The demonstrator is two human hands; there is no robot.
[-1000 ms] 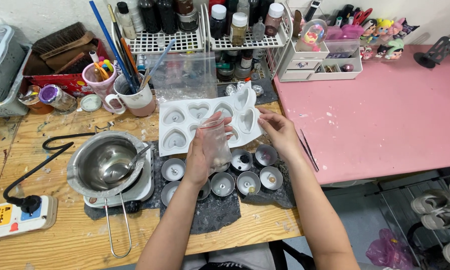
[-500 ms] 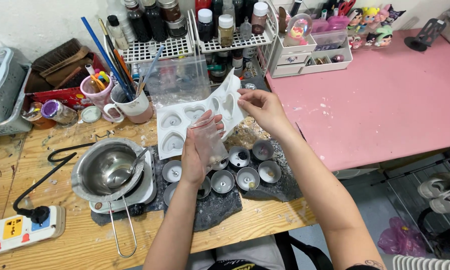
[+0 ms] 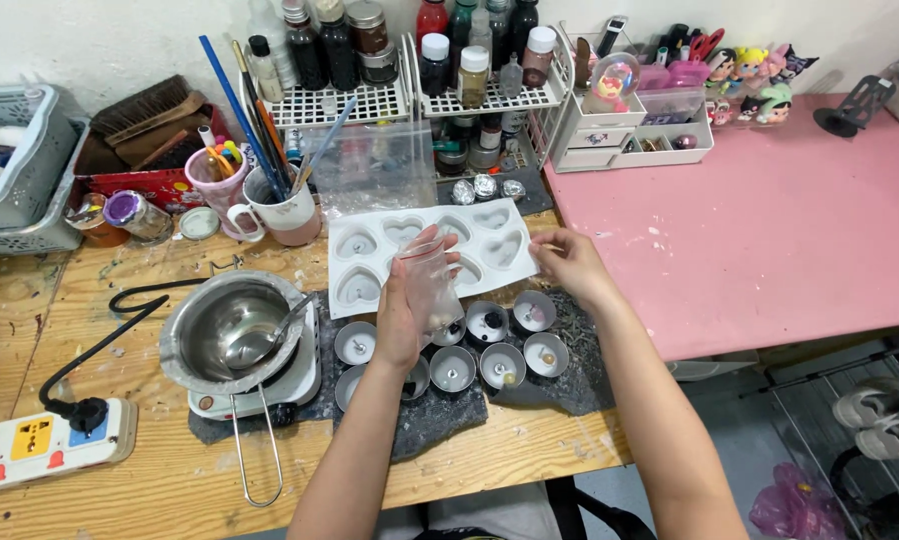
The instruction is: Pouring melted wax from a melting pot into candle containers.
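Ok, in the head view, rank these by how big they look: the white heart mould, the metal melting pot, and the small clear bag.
1. white heart mould
2. metal melting pot
3. small clear bag, held up in the left hand, nearer the camera.

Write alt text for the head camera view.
A left hand holds a small clear bag over a white heart mould, while the right hand touches the mould's right edge. Small metal cups sit below on a dark mat, beside a steel pot on a wooden table.

- A home craft workshop, candle-making by the look of it.
- Scuffed wooden bench (image 3: 89,500), melting pot (image 3: 231,330) on a small hotplate (image 3: 299,385).
- White heart mould (image 3: 489,250), little metal cups (image 3: 499,365), racks of bottles (image 3: 369,50), brushes (image 3: 249,110).
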